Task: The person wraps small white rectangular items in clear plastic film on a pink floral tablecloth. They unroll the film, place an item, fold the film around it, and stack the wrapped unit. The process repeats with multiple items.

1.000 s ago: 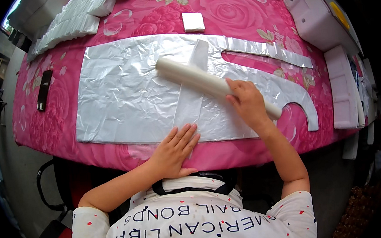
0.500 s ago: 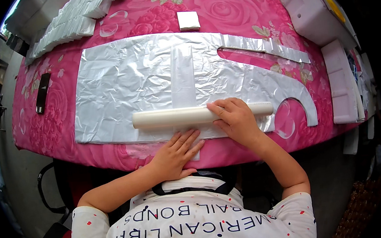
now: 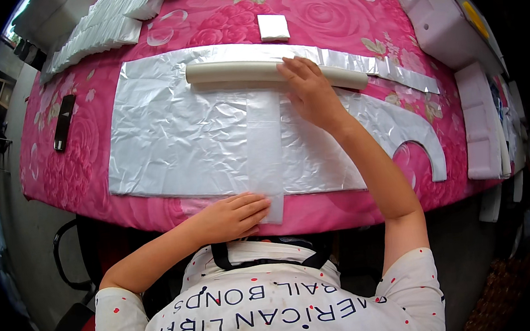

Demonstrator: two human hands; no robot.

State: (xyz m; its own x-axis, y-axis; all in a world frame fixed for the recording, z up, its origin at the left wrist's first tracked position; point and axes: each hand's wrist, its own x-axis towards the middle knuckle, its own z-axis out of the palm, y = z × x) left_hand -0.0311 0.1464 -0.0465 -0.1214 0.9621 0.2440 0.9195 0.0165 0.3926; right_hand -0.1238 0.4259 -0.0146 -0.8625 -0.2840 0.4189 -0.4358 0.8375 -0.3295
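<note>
A flat silvery-white plastic bag [image 3: 174, 135] with cut-out handles at its right end lies spread on the table. Across its middle runs a translucent plastic strip [image 3: 264, 140], which reaches past the near edge of the bag. A long off-white tube [image 3: 231, 72] rests crosswise near the bag's far side, over the strip. My right hand [image 3: 310, 92] is on the tube right of its middle, fingers stretched over it rather than wrapped round. My left hand [image 3: 235, 216] lies flat at the near table edge, fingertips by the strip's near end.
A pink flowered cloth [image 3: 319, 210] covers the table. Folded white packets [image 3: 99, 38] are piled at the far left, with one square white packet [image 3: 274, 27] beyond the bag. A black oblong object [image 3: 64, 123] lies left; white foam boxes [image 3: 438, 15] stand right.
The tube has rolled away from me, from the bag's near side to its far side, under my right hand. More of the strip shows. My left hand has shifted slightly left.
</note>
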